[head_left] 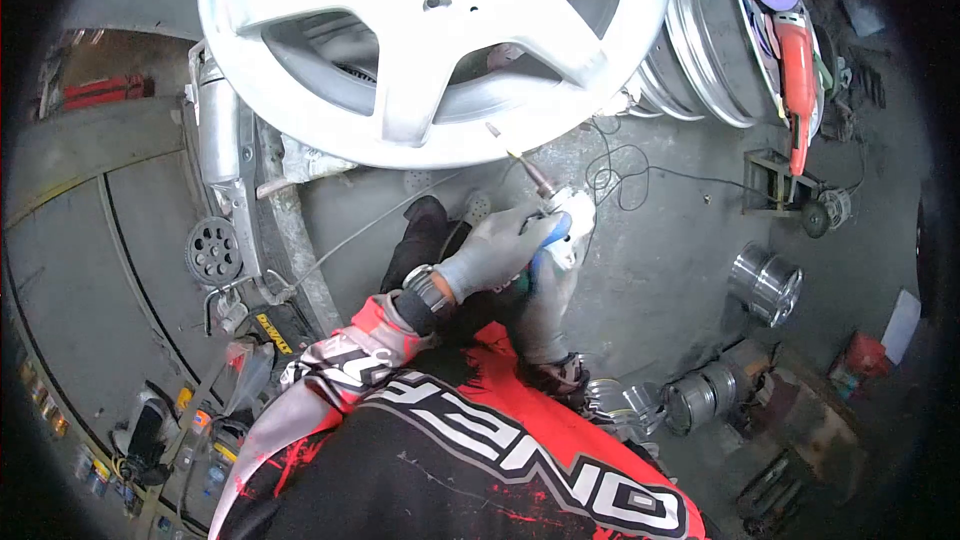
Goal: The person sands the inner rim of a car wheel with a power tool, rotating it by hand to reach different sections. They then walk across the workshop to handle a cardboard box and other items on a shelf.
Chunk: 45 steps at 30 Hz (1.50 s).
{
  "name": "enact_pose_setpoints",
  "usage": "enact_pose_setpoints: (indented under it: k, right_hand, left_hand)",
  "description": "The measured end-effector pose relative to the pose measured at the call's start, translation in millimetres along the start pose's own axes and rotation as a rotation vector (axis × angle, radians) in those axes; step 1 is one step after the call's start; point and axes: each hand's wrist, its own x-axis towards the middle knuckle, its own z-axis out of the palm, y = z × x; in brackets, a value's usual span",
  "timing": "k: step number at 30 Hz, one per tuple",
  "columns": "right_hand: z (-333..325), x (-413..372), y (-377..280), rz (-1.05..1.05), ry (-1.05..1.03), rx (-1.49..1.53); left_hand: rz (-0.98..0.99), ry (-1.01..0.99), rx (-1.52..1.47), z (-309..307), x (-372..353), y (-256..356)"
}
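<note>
A large silver alloy wheel (408,130) with broad spokes fills the top of the head view. Below its near rim I hold a hand-held die grinder (570,240) with a pale body and a thin tapered bit. The bit points up and left, its tip overlapping the wheel's lower rim. My left hand (492,252), in a grey glove, is closed around the front of the grinder, beside a blue patch. My right hand (547,308), also gloved, is closed lower down at the tool's rear; its fingers are partly hidden.
Right of the wheel, a red polisher (796,65) with a purple pad lies on upright rims (700,40). A black cord (625,180) loops across the floor. A chrome rim (766,283) lies at right. On the left are a perforated disc (213,250) and a DeWalt case (275,333).
</note>
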Motion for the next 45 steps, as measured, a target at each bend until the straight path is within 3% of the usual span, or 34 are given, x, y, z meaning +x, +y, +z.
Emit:
enact_pose_setpoints:
  k: [1, 2, 4, 7, 8, 10, 11, 15, 17, 18, 20, 22, 24, 25, 28, 29, 31, 32, 34, 35, 36, 38, 40, 42, 43, 45]
  right_hand:
    - [0, -3, 4, 0.110, 0.007, 0.095]
    - [-3, -2, 5, 0.108, 0.009, 0.098]
    - [-2, -2, -1, 0.088, -0.038, 0.092]
    - [3, 6, -21, -0.056, 0.041, 0.068]
    - [0, 10, -23, -0.059, 0.046, 0.066]
    - [-5, 20, -28, -0.147, 0.090, 0.048]
    - [-6, 23, -31, -0.196, 0.113, 0.005]
    - [-3, 21, -31, -0.265, 0.149, -0.111]
    - [2, 10, -28, -0.170, 0.116, -0.079]
    - [5, 6, -25, -0.166, 0.118, -0.073]
    - [9, -1, -19, -0.095, -0.001, 0.043]
    - [8, -6, -9, -0.062, -0.013, 0.078]
    - [11, -16, -7, 0.214, -0.028, 0.063]
    - [5, -14, 8, 0.158, -0.065, 0.113]
    - [-6, -6, 28, 0.165, -0.075, 0.244]
    - [-14, -3, 27, 0.161, -0.071, 0.245]
    - [-11, 7, -12, -0.120, -0.056, 0.019]
    - [-16, 17, -17, -0.123, -0.052, 0.019]
    - [-27, 36, -24, -0.106, 0.009, 0.065]
    - [-29, 42, -28, -0.108, 0.013, 0.066]
    - [-27, 48, -37, -0.181, 0.047, 0.038]
    - [-28, 57, -43, -0.253, 0.087, 0.011]
    - [-31, 62, -45, -0.294, 0.114, -0.033]
    - [-30, 58, -44, -0.309, 0.112, -0.035]
    - [-28, 53, -43, -0.259, 0.094, -0.012]
    - [-24, 43, -39, -0.208, 0.076, 0.012]
  left_hand:
    - [-0.188, 0.034, -0.130, -2, -2, 7]
    - [-0.186, 0.031, -0.128, 2, -3, 0]
    - [0.267, 0.132, 0.348, 12, -6, -22]
    - [0.352, 0.162, 0.421, 25, 14, -24]
    - [0.357, 0.159, 0.417, 28, 25, -20]
    - [0.082, 0.005, -0.156, 26, 46, -5]
    - [0.177, -0.002, -0.036, 26, 50, -6]
    - [0.226, 0.009, -0.093, 18, 46, 5]
    - [-0.064, -0.043, -0.242, 13, 35, 7]
    - [-0.068, -0.045, -0.237, 13, 27, 3]
    - [0.161, 0.076, 0.089, 12, 8, -12]
    - [0.165, 0.034, 0.145, 0, -2, -5]
    - [-0.440, -0.018, -0.111, -7, -7, 9]
    - [-0.248, -0.026, 0.099, -3, -12, -6]
    - [-0.239, -0.051, 0.180, 9, -7, -19]
    - [-0.236, -0.056, 0.181, 13, -2, -17]
    - [-0.256, -0.100, 0.024, 14, 17, 5]
    - [-0.253, -0.104, 0.024, 15, 25, 13]
    - [-0.036, -0.045, -0.059, 19, 45, 24]
    - [-0.207, -0.010, -0.139, 27, 60, 26]
    - [-0.205, -0.012, -0.137, 32, 69, 22]
    - [0.108, 0.050, 0.011, 39, 81, 14]
    - [0.045, 0.019, -0.027, 38, 87, 18]
    - [0.267, 0.035, 0.147, 39, 85, 12]
    - [0.266, 0.033, 0.150, 38, 81, 12]
    - [-0.135, -0.039, -0.093, 35, 68, 14]
